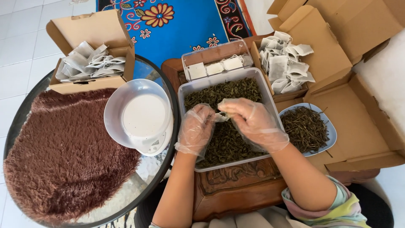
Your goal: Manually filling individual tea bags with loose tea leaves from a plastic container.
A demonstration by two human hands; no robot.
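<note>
Setting: white tiled floor (21, 46); blue floral rug (177, 25) at the top; carved wooden table (236, 190) at centre; round glass-topped table (166, 88) to the left, bearing a brown shaggy mat (63, 156).

On the round table: white kitchen scale (141, 116) at its right edge; open cardboard box (95, 31) of empty white filter bags at its far edge.

On the wooden table: clear plastic tray (185, 90) filled with dried green tea leaves (230, 143), long axis running away from the person, near end at the table's front edge. Behind it, a smaller clear container (215, 55) of white tags, lying crosswise. Right of the tray, a pale blue plate (331, 131) of dried brown stems, and a second cardboard box (320, 55) of filter bags at the far right corner.

Hands, both in clear disposable gloves, over the middle of the tray:
- Left hand (196, 128): fingers curled, pinching the left end of a small filter bag (220, 117).
- Right hand (253, 122): fingers bent down, tips closed at the bag's right end.

Filter bag: held just above the leaves, between the two hands, lying roughly left to right across the tray; which end is the mouth cannot be told.
</note>
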